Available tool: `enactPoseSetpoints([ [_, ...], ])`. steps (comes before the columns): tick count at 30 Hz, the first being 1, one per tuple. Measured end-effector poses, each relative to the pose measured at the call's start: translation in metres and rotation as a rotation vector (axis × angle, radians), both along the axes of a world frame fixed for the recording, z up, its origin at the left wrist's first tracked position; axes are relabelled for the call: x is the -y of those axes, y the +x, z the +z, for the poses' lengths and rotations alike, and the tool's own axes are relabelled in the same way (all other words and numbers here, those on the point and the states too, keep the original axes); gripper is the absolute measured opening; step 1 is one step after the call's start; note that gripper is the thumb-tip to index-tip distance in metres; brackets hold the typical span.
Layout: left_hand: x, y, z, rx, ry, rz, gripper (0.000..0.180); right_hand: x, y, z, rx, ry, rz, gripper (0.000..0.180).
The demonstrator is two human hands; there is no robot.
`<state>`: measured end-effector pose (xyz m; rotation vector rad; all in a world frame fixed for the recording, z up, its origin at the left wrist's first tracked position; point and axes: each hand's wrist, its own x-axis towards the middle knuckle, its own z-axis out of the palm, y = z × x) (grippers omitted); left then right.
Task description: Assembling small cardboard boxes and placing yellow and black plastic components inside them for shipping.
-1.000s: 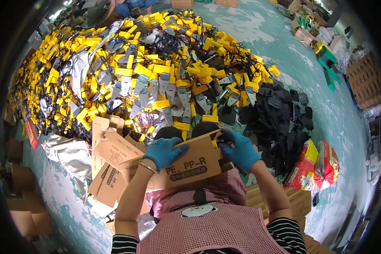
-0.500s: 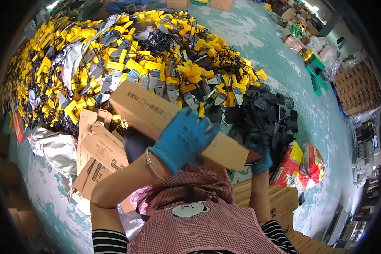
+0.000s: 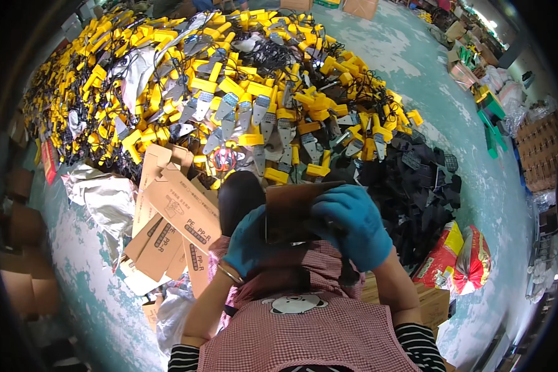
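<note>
A long cardboard box (image 3: 286,214) stands between my hands above my lap, one dark, shaded end turned up toward the head view. My left hand (image 3: 247,243), in a blue glove, presses against its left side, fingers partly hidden. Across the right side of that end curls my blue-gloved right hand (image 3: 354,224), its fingertips at the opening or flap area, which is too dark to make out. The lower part of the box is hidden. Left of my left hand lie several flattened printed cartons (image 3: 183,208).
A large heap of yellow-handled tools (image 3: 254,90) with grey metal plates and black cables spreads ahead. Black flat pieces (image 3: 409,186) are piled at right, beside a red and yellow sack (image 3: 471,260). A whitish plastic sheet (image 3: 102,198) lies left; stacked cartons (image 3: 434,304) stand near my right arm.
The box has turned from lying slanted across my lap to end-up between my hands. My right hand has come up and left onto it; my left hand has shifted lower, to its left side.
</note>
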<state>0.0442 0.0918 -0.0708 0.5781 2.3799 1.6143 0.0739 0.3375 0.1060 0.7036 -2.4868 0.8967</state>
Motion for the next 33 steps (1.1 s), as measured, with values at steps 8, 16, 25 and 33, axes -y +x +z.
enactPoseSetpoints([
  [8,-0.033,0.003,0.133,-1.116,-0.179,-0.116,0.037,0.005,-0.013,-0.039,0.04,0.33,-0.153,0.018],
  [16,-0.06,-0.04,0.151,-0.857,-0.625,-0.266,0.027,-0.018,0.014,-0.027,0.254,-0.033,-0.144,0.074],
  [25,-0.055,-0.049,0.158,-0.349,-0.878,-0.618,0.043,-0.01,0.015,-0.031,0.153,0.46,0.037,0.062],
  [33,0.121,0.002,0.073,-0.289,-0.07,0.5,0.035,-0.005,-0.008,-0.007,0.142,0.606,0.147,0.049],
])
